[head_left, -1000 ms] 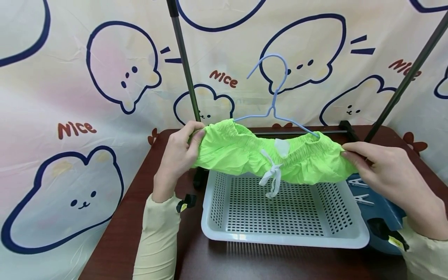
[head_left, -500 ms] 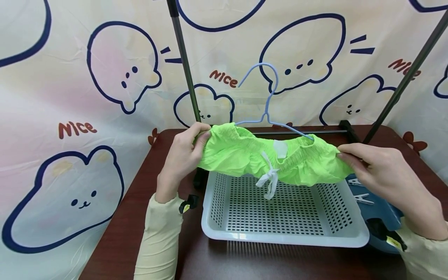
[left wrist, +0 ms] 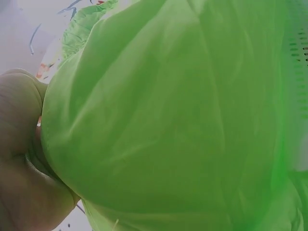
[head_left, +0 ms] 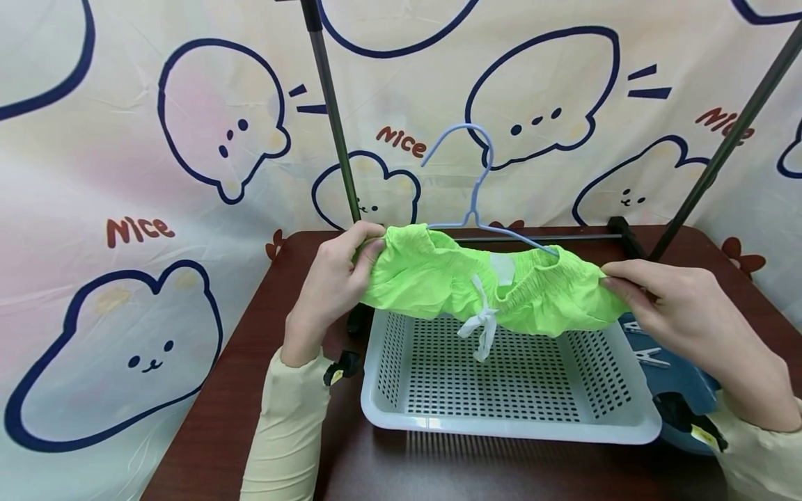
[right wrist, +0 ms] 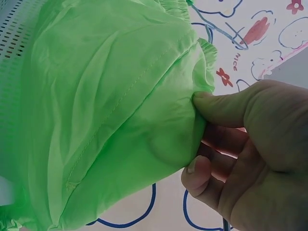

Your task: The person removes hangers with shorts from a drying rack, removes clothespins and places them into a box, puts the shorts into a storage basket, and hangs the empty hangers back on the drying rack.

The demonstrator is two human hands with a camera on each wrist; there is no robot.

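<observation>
Bright green shorts [head_left: 420, 278] with a gathered elastic waist and a white drawstring bow [head_left: 481, 316] hang stretched between both hands, over the basket. My left hand [head_left: 332, 282] pinches their left side between thumb and fingers. On the opposite side my right hand [head_left: 689, 313] pinches the fabric; in the right wrist view the thumb presses on the edge of the shorts [right wrist: 120, 110]. A light blue hanger [head_left: 479, 188] has its lower part inside the waistband, hidden by the cloth, and its hook points up and left. Green cloth [left wrist: 168, 120] fills most of the left wrist view.
A pale perforated basket [head_left: 510, 431] stands on the dark brown table [head_left: 213, 431] below the shorts. Right of it is a blue container [head_left: 679, 379] with white clothespins [head_left: 651, 357]. Dark rack poles [head_left: 335, 118] rise on both sides, and a cartoon-printed curtain hangs behind.
Both hands have lowered the shorts slightly, the left hand shifting a little right and the right hand a little left. The hanger's hook has sunk and tipped to the left.
</observation>
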